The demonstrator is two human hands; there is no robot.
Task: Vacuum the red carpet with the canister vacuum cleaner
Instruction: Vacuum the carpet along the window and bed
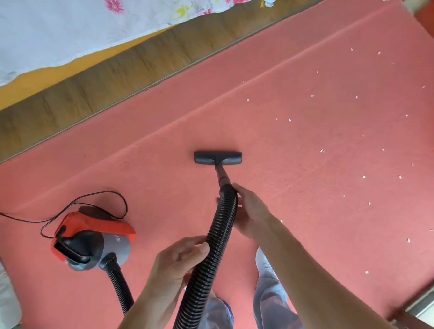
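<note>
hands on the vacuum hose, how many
2. The left hand grips the hose midway, lower in the picture; the right hand holds its upper end, close to the floor nozzle.

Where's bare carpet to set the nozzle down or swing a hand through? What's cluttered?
Free: the red carpet strip between the wooden bed side and the floor nozzle; also the patch between the canister vacuum and the hose. Crowded: white scraps litter the carpet right of the nozzle; the power cord loops beside the canister.
</note>
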